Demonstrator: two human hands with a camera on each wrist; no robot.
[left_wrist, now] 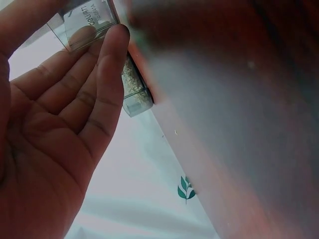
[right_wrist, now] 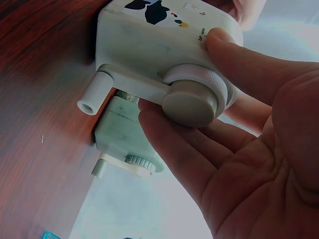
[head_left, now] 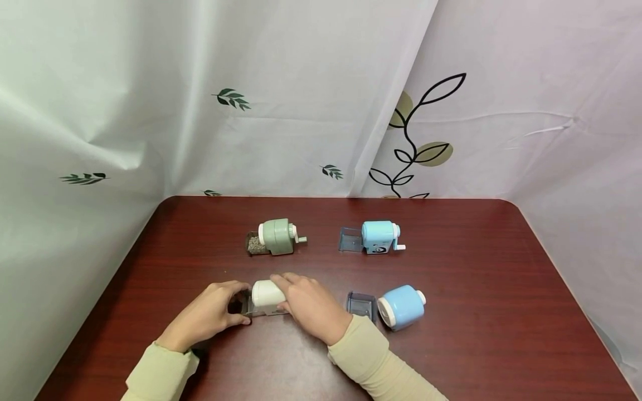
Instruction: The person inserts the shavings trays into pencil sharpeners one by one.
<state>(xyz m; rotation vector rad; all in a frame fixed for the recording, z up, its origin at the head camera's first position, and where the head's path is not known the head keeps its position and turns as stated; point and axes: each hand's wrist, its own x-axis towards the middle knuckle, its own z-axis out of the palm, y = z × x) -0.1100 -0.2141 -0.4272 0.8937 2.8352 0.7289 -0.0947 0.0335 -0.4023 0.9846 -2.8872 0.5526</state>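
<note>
White sharpener (head_left: 267,294) on surface (head_left: 451,345), near edge, between both hands. Right hand (head_left: 311,305) wraps body, grip closed near crank (right_wrist: 192,102). Left hand (head_left: 213,314) pinches clear shavings drawer (left_wrist: 89,22). Likely light, rigid, smooth plastic; hold body sides, not crank.

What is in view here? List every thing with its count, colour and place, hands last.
white sharpener: 1, white with a clear tray, front left of the table, between the hands
green sharpener: 1, sage green, tray full of shavings, back left
blue sharpener with crank: 1, light blue, clear tray pulled out, back right
blue sharpener on its side: 1, light blue, front right, tray beside it
table: 1, dark red-brown wood
curtain: white with leaf prints, behind and at the sides
left hand: 1, grip on the white sharpener's tray end
right hand: 1, grip round the white sharpener's body
</note>
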